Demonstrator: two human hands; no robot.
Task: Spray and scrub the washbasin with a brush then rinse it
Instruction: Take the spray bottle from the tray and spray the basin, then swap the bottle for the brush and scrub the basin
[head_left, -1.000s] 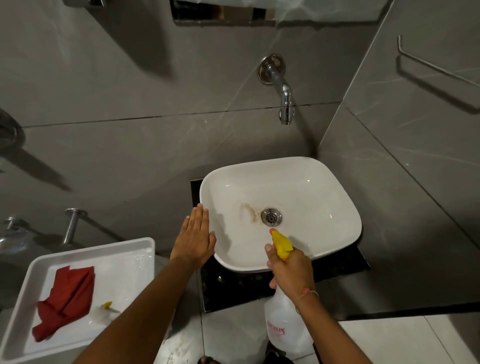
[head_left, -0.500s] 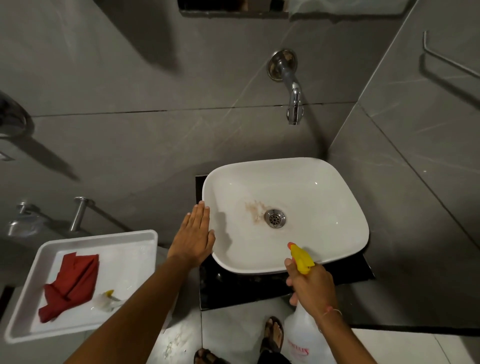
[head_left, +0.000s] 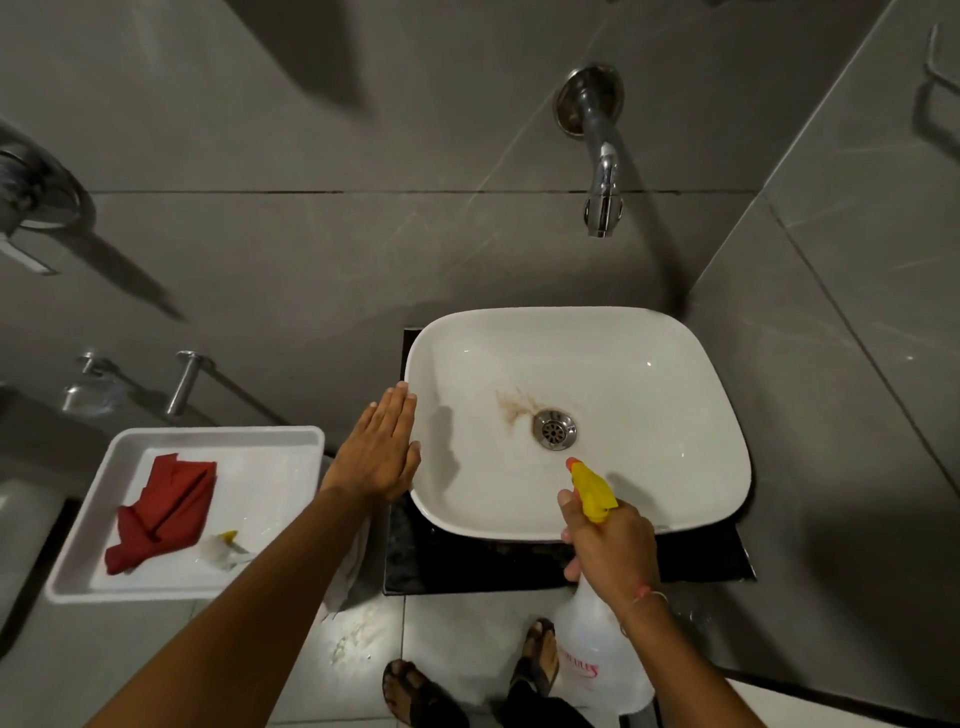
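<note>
Right hand is clenched around the neck of a spray bottle, one finger at the trigger; its yellow nozzle points over the near rim into the washbasin, toward the drain; the bottle's clear body hangs below the wrist and carries red lettering, too blurred to read. Left hand is released, lying flat with fingers straight and together, palm down against the basin's left outer edge; it grips nothing. A thin cord circles the right wrist.

Washbasin is white, rounded and set on a dark slab in the corner of grey tiled walls; a brown stain marks the bowl just left of the drain; the remaining bowl surface appears clean. A chrome tap projects from the back wall above the basin; no water runs from it.

Left of the basin sits a white tray holding a crumpled red cloth and, just beside it, a small pale item with a yellow tip, which cannot be identified. Two feet in sandals stand on the floor below the basin. Metal wall fittings are mounted above the tray.
</note>
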